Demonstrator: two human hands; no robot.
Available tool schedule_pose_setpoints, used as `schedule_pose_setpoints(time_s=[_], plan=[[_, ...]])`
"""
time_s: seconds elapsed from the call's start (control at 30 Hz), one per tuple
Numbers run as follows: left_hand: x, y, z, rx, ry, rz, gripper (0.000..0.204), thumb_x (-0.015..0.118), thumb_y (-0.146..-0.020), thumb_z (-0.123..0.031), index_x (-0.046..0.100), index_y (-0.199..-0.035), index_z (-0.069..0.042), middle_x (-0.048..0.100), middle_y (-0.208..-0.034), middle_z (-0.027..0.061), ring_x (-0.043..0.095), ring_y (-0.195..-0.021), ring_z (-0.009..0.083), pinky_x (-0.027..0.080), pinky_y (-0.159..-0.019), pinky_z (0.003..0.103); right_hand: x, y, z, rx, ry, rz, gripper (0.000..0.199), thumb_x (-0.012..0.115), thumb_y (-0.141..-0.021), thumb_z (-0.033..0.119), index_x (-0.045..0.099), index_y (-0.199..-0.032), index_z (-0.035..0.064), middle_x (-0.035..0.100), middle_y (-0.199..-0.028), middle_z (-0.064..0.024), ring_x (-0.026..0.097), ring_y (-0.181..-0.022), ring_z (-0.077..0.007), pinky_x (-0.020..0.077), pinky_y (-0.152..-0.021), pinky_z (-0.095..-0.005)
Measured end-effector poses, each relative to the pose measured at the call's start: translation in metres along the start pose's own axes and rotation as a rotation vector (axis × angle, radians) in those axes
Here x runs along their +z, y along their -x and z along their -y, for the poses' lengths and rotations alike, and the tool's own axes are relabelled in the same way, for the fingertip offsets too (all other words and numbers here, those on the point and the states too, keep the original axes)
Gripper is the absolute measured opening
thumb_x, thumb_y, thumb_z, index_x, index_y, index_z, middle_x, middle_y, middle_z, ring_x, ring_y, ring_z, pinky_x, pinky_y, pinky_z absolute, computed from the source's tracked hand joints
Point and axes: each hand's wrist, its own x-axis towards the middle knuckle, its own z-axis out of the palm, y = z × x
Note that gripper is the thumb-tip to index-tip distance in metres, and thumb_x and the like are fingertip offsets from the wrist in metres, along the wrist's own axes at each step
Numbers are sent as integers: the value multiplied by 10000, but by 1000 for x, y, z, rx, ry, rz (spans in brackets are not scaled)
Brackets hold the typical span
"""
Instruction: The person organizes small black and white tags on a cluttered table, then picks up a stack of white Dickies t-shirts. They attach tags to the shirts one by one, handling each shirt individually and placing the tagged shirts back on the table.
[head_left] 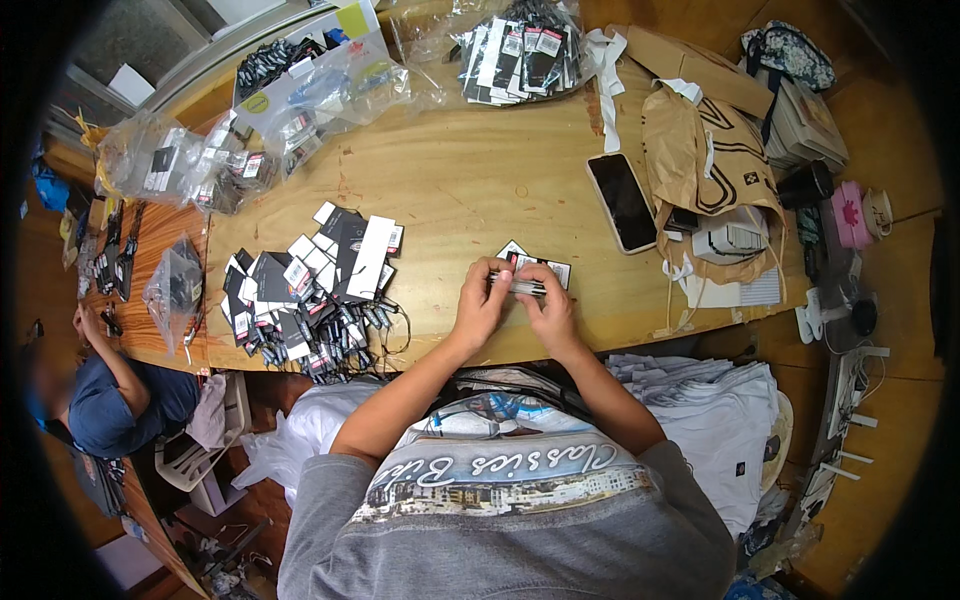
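Near the table's front edge, my left hand point(480, 302) and my right hand point(552, 312) are closed together around a small stack of tags point(524, 287), seen edge-on between the fingers. Just beyond my fingers a few black and white hang tags point(557, 269) lie on the wooden table point(480, 190), partly covered by my hands. To the left spreads a loose heap of black and white hang tags point(296, 284) with black cords, some trailing at the table's edge.
A phone point(622, 203) lies to the right, beside a brown paper bag point(705, 150) with cards inside. At the back sits a plastic bag of tags point(520, 55). More plastic bags point(170, 165) stand far left. Folded white garments point(710, 420) are below right. Another person point(125, 395) sits at left.
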Motion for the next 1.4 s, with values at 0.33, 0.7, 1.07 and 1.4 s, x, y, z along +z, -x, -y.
schedule_pose_setpoints(time_s=[0.33, 0.7, 1.07, 1.4], plan=[[11, -1, -5, -82, 180, 4, 194, 434, -823, -113, 447, -976, 4, 496, -872, 107, 469, -829, 182, 375, -749, 264, 8, -1, 4, 38, -26, -51, 451, 521, -642, -110, 380, -1053, 13, 482, -961, -136, 485, -929, -258, 375, -815, -314], [15, -7, -6, -61, 243, -34, 164, 331, -852, -63, 415, -982, -9, 498, -908, 83, 466, -820, 139, 374, -746, 240, 10, 2, 11, 94, -98, -136, 423, 542, -656, -77, 398, -1042, 20, 508, -947, -146, 483, -957, -271, 379, -819, -313], [6, 5, -16, -101, 160, -14, 204, 358, -848, -71, 442, -1012, 17, 519, -954, 109, 478, -898, 161, 367, -798, 260, 7, 4, 22, -60, 196, -38, 360, 505, -656, -82, 462, -999, 22, 493, -960, -125, 474, -923, -299, 350, -843, -368], [-15, -34, -17, 200, -513, 126, 445, 496, -692, 15, 393, -1123, -21, 410, -1146, 140, 363, -1057, 307, 302, -897, 351, -46, -3, 23, 175, 294, 92, 321, 558, -659, -31, 502, -967, 41, 475, -938, -135, 482, -895, -291, 389, -778, -322]])
